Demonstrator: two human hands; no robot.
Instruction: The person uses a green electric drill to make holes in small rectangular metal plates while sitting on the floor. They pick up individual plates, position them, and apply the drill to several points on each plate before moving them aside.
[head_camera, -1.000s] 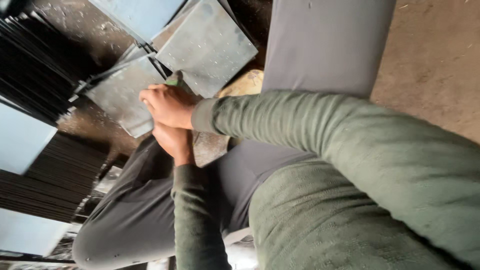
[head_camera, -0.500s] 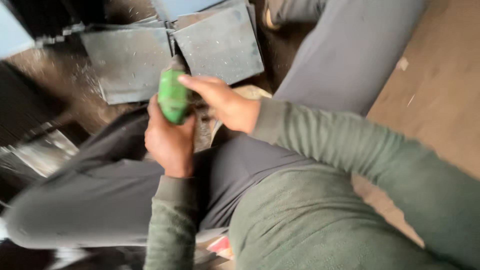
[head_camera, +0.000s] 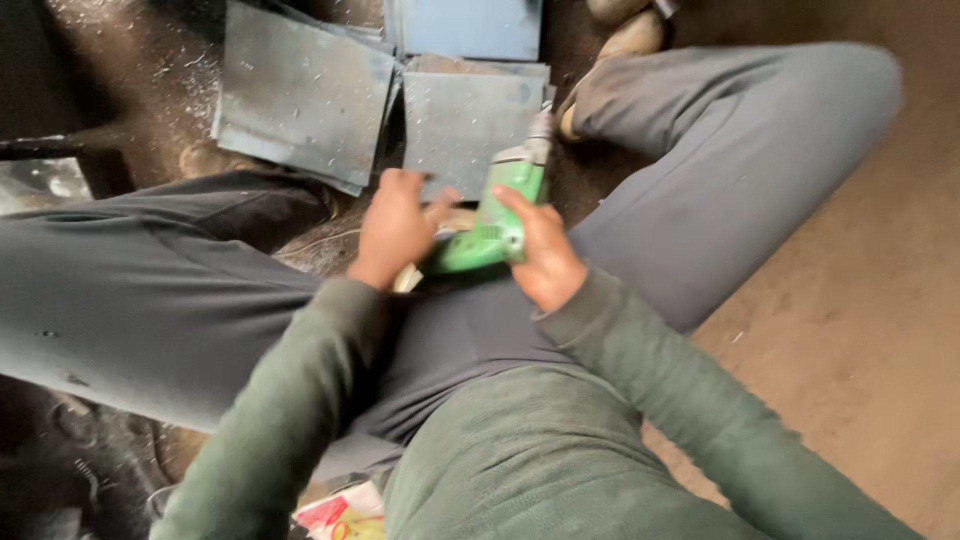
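Centrally, a green power drill (head_camera: 495, 225), its grey chuck end pointing away from the person toward the metal sheets, lies over the lap between both hands. Right hand (head_camera: 540, 250): fingers wrapped around the drill's body from the right side, closed on it. Left hand (head_camera: 395, 228): fingers curled, set against the drill's left side near its handle; the blur leaves it unclear whether it grips or only touches.

Grey-blue square metal sheets (head_camera: 300, 95): several, overlapping, flat on the dark, speckled floor just beyond the knees; one sheet (head_camera: 470, 120) lies directly beyond the drill's tip.

Grey trousers (head_camera: 150, 290), legs spread to either side. Green sleeves (head_camera: 660, 390). Light shoe (head_camera: 630, 40), upper edge, beside the sheets.
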